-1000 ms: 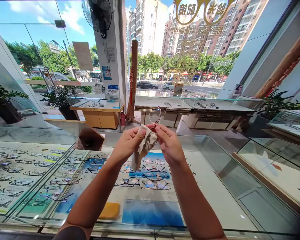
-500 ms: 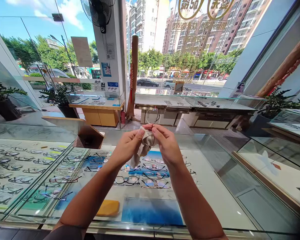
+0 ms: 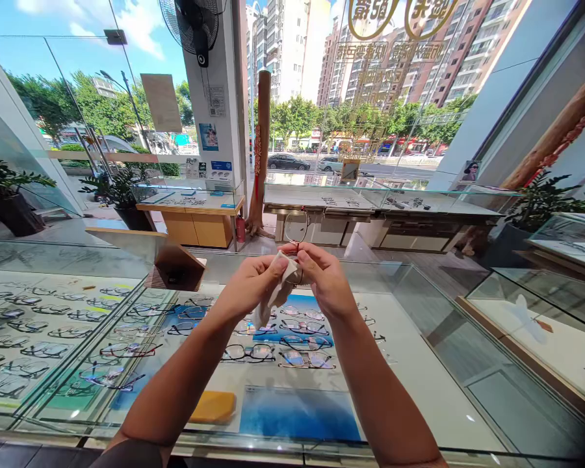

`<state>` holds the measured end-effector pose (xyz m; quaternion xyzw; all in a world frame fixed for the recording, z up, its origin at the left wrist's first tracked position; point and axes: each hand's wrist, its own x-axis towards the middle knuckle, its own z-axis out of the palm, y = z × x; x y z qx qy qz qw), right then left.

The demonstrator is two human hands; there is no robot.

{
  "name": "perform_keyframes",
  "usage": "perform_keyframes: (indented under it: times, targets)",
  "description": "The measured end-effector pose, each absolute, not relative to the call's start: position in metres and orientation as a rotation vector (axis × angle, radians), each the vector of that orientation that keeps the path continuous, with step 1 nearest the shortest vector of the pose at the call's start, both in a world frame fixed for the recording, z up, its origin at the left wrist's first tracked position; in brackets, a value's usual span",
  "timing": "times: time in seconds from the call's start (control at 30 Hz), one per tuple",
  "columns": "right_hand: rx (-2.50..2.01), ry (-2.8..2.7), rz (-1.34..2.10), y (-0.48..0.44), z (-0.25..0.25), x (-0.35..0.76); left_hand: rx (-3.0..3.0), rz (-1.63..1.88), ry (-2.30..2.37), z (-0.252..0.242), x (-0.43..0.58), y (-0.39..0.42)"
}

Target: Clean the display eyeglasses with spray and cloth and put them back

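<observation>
Both hands meet above the glass display case, at the middle of the view. My left hand [image 3: 253, 283] is closed on a pale cleaning cloth [image 3: 272, 300], which hangs down below its fingers. A pair of thin round-rimmed eyeglasses [image 3: 296, 242] is held upright on end between the hands, one lens ring sticking up above the fingers. The other ring is mostly hidden behind the cloth and fingers. My right hand [image 3: 329, 279] pinches the eyeglasses near their middle, its thumb close to the cloth.
Rows of spectacles [image 3: 248, 353] lie inside the glass display case [image 3: 404, 390] under my arms. A yellow case [image 3: 213, 407] and a blue sheet [image 3: 297, 413] lie near its front. A brown wooden stand [image 3: 175, 266] is at left. More display counters [image 3: 190, 224] stand along the windows.
My left thumb and the cloth have shifted slightly on the eyeglasses, covering more of the lower ring. The view has moved slightly; both hands keep their hold.
</observation>
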<state>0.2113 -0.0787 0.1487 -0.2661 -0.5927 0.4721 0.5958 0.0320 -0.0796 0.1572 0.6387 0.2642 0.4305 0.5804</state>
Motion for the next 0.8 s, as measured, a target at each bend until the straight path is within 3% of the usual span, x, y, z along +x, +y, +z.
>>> perform_keyframes:
  times: [0.8]
  targets:
    - [-0.514,-1.15,1.201,-0.082,0.144,0.194,1.621,1.083,0.512,0.148,0.039,-0.079]
